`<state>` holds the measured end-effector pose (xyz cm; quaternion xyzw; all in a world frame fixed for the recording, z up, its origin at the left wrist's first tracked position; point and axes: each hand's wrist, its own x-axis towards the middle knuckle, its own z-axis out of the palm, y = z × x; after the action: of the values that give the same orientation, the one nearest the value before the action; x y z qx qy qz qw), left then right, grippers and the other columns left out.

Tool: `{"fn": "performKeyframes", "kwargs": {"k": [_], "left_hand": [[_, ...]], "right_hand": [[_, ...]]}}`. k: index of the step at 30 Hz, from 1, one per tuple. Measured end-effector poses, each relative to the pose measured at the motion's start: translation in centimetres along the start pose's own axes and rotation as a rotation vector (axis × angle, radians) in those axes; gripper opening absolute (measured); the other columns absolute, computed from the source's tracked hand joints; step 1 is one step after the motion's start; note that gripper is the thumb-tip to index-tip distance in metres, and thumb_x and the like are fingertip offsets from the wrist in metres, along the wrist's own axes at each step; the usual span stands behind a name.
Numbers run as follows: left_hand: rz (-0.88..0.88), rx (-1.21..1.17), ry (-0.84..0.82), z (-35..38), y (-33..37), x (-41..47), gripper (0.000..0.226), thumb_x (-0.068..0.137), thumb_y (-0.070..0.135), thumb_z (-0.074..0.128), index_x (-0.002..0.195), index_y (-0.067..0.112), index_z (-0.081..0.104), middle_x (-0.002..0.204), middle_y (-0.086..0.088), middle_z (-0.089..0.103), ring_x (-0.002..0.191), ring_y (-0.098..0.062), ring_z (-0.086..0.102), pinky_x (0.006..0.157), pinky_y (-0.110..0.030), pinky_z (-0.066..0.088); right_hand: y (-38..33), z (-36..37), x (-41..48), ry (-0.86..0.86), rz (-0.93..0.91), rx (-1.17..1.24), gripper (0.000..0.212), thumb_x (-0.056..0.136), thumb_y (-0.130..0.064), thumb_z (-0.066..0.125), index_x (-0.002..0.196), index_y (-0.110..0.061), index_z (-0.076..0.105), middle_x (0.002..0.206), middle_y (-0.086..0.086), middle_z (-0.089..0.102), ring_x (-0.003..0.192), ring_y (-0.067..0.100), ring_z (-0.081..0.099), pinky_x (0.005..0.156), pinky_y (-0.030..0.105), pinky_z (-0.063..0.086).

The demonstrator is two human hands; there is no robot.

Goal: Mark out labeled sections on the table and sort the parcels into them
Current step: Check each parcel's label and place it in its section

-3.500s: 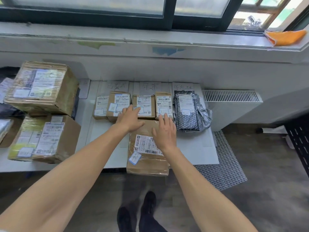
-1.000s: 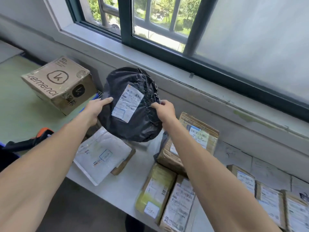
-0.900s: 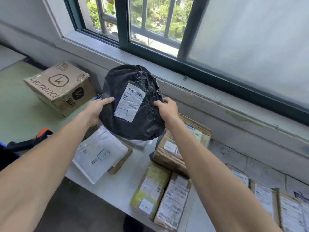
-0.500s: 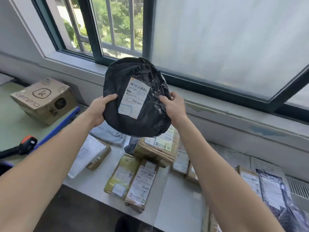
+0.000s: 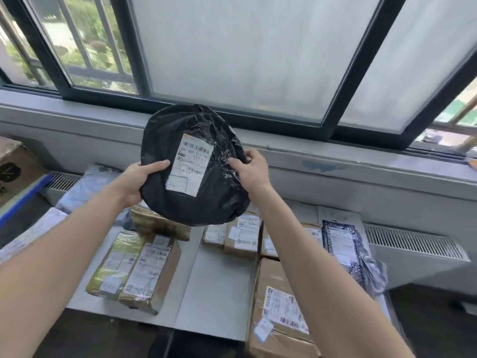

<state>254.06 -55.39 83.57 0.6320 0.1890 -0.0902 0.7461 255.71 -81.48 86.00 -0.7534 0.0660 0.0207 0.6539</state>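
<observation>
You are holding the round, soft black plastic-wrapped parcel (image 5: 192, 171) up in the air, above the white table (image 5: 219, 280) and in front of the window, with its white shipping label (image 5: 192, 164) turned toward you. Your left hand (image 5: 140, 180) clamps its left edge, thumb on the front, and your right hand (image 5: 251, 169) clamps the right edge, fingers curled onto the crinkled wrap. This looks like the label-reading step of sorting. Below, small brown cardboard boxes (image 5: 232, 235) and a patterned grey mailer bag (image 5: 344, 248) lie in a row by the handwritten paper section labels (image 5: 338, 215). Next, match the label to 1 section and lower the parcel there without covering its neighbours.
</observation>
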Motion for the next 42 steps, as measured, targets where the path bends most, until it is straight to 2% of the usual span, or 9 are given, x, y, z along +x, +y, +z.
{"fn": "performKeyframes", "kwargs": {"k": [6, 10, 17, 21, 25, 28, 33, 38, 42], "left_hand": [[-0.022, -0.003, -0.044, 4.7, -2.5, -0.4, 0.011, 0.09, 0.016, 0.067, 0.094, 0.01, 0.076, 0.1, -0.008, 0.076, 0.084, -0.021, 0.075, 0.07, -0.034, 0.06], [-0.084, 0.023, -0.103, 7.6, -4.3, 0.0, 0.029, 0.088, 0.018, 0.069, 0.114, 0.005, 0.07, 0.112, -0.013, 0.073, 0.095, -0.025, 0.073, 0.076, -0.036, 0.06], [-0.243, 0.093, -0.186, 15.1, -8.6, 0.4, 0.033, 0.089, 0.026, 0.068, 0.116, 0.007, 0.07, 0.11, -0.011, 0.074, 0.094, -0.022, 0.073, 0.078, -0.032, 0.055], [-0.319, 0.13, -0.196, 18.6, -12.2, 0.4, 0.035, 0.089, 0.028, 0.068, 0.118, 0.009, 0.07, 0.112, -0.009, 0.073, 0.105, -0.024, 0.068, 0.09, -0.034, 0.053], [-0.407, 0.225, -0.194, 20.8, -15.4, 0.4, 0.031, 0.088, 0.03, 0.069, 0.112, 0.011, 0.07, 0.106, -0.008, 0.074, 0.092, -0.022, 0.07, 0.074, -0.031, 0.055], [-0.443, 0.319, -0.177, 21.4, -17.4, 0.8, 0.038, 0.082, 0.029, 0.076, 0.113, 0.009, 0.067, 0.104, -0.009, 0.074, 0.095, -0.026, 0.069, 0.081, -0.037, 0.057], [-0.466, 0.401, -0.163, 22.4, -18.8, 1.1, 0.022, 0.086, 0.014, 0.073, 0.105, 0.007, 0.065, 0.098, -0.009, 0.07, 0.082, -0.022, 0.064, 0.065, -0.032, 0.052], [-0.487, 0.441, -0.17, 23.0, -19.7, 1.7, 0.011, 0.089, 0.012, 0.069, 0.1, 0.011, 0.064, 0.107, -0.011, 0.069, 0.086, -0.022, 0.064, 0.077, -0.034, 0.053], [-0.484, 0.474, -0.172, 24.1, -20.1, 1.5, 0.013, 0.091, 0.01, 0.067, 0.103, 0.009, 0.063, 0.099, -0.008, 0.068, 0.078, -0.016, 0.062, 0.061, -0.027, 0.049]], "right_hand": [[2.8, -5.4, -0.4, -0.027, 0.073, -0.072, 0.03, 0.085, -0.019, 0.074, 0.111, -0.01, 0.064, 0.097, 0.0, 0.068, 0.078, 0.011, 0.062, 0.062, 0.02, 0.045], [4.7, -9.0, -0.7, -0.041, 0.141, -0.15, 0.027, 0.083, -0.016, 0.076, 0.106, -0.004, 0.068, 0.094, 0.007, 0.071, 0.08, 0.019, 0.064, 0.067, 0.028, 0.05], [8.8, -16.2, -1.6, 0.043, 0.251, -0.19, 0.025, 0.084, -0.009, 0.075, 0.107, -0.002, 0.068, 0.096, 0.013, 0.071, 0.081, 0.025, 0.066, 0.078, 0.038, 0.056], [11.6, -20.0, -2.2, 0.085, 0.336, -0.261, 0.024, 0.082, -0.01, 0.077, 0.104, -0.006, 0.07, 0.103, 0.018, 0.073, 0.089, 0.032, 0.07, 0.085, 0.046, 0.057], [14.3, -22.6, -3.0, 0.05, 0.487, -0.285, 0.032, 0.084, -0.012, 0.077, 0.112, -0.002, 0.067, 0.106, 0.016, 0.072, 0.092, 0.029, 0.069, 0.086, 0.041, 0.056], [16.8, -23.6, -3.5, 0.036, 0.589, -0.323, 0.039, 0.085, -0.015, 0.077, 0.118, -0.002, 0.061, 0.112, 0.016, 0.069, 0.092, 0.028, 0.066, 0.08, 0.036, 0.054], [20.3, -24.0, -3.6, 0.067, 0.657, -0.367, 0.071, 0.084, -0.019, 0.079, 0.144, -0.003, 0.044, 0.136, 0.014, 0.057, 0.119, 0.034, 0.057, 0.103, 0.043, 0.047], [21.8, -24.2, -3.2, 0.102, 0.695, -0.401, 0.071, 0.083, -0.019, 0.079, 0.142, -0.002, 0.045, 0.136, 0.015, 0.057, 0.121, 0.034, 0.057, 0.105, 0.047, 0.046], [23.3, -24.5, -3.3, 0.117, 0.716, -0.468, 0.063, 0.083, -0.022, 0.079, 0.137, -0.004, 0.051, 0.129, 0.013, 0.061, 0.114, 0.032, 0.06, 0.099, 0.045, 0.05]]}}
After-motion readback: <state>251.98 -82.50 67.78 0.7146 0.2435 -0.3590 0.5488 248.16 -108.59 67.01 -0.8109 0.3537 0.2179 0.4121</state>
